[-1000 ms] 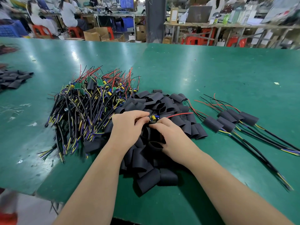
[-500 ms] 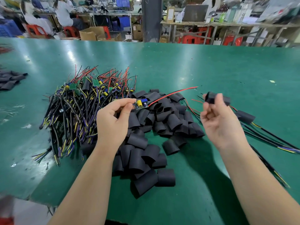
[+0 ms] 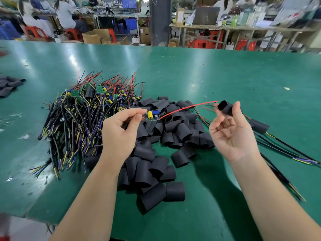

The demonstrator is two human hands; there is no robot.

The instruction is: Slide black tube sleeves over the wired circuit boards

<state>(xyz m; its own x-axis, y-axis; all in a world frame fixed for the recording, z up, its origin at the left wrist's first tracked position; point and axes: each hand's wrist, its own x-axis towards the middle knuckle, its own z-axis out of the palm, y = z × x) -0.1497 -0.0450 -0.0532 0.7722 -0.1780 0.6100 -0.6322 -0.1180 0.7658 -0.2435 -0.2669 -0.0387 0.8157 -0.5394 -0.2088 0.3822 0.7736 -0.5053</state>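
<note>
Two bare hands hover over a glossy green table [image 3: 225, 75], palms turned inward. The left hand [image 3: 119, 134], at the frame's centre, pinches one end of a small circuit board [image 3: 152, 116] between thumb and forefinger, with the other fingers curled under. The board is a thin strip carrying a yellow cylinder and a blue block; any print on it is too small to read. A red wire [image 3: 184, 108] and a dark one arc from it toward the right.

The right hand [image 3: 231, 134], right of centre with its palm up, grips a black tube sleeve [image 3: 225, 106] between thumb and forefinger. The sleeve's open round mouth faces the wire tips, just beside them. Its remaining fingers are loosely bent.

Below and between the hands lies a pile of loose sleeves [image 3: 147, 171], matte, short and flattened into soft ovals. Left of it sits a tangled heap of wired boards [image 3: 83, 110], with green boards, yellow parts, red leads and black cables ending in yellow and purple strands. At the right edge lie sleeved assemblies [image 3: 258, 126] with cables trailing toward the lower right. A few more flat sleeves [image 3: 8, 84] rest at the left edge.
</note>
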